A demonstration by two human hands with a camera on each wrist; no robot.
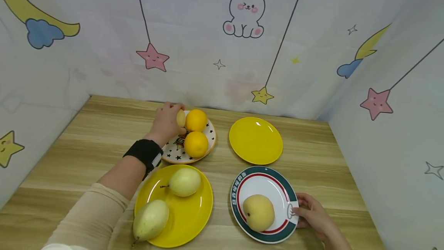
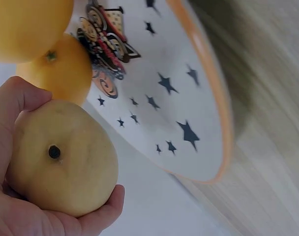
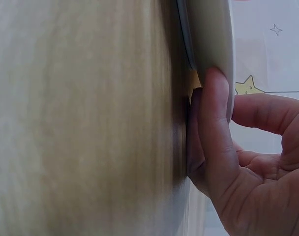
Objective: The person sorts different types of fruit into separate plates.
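My left hand (image 1: 167, 122) grips a pale yellow peach (image 2: 66, 160) with a dark stem spot, thumb and fingers curled round its sides. It is over the far left of a star-patterned plate (image 1: 177, 157), beside two oranges (image 1: 196, 144) lying on that plate. My right hand (image 1: 313, 215) pinches the right rim of a white plate with a green border (image 1: 246, 180), thumb on top and fingers beneath. Another peach (image 1: 258, 213) rests on this plate. In the right wrist view, the plate's underside (image 3: 208, 39) shows close to the tabletop.
Nearest the left forearm, a large yellow plate (image 1: 190, 219) bears two green pears (image 1: 185, 182), one overlapping its left rim. A smaller yellow plate (image 1: 256, 141) stands at the back right. Patterned cloth walls (image 1: 208, 49) border the wooden table (image 1: 86, 142).
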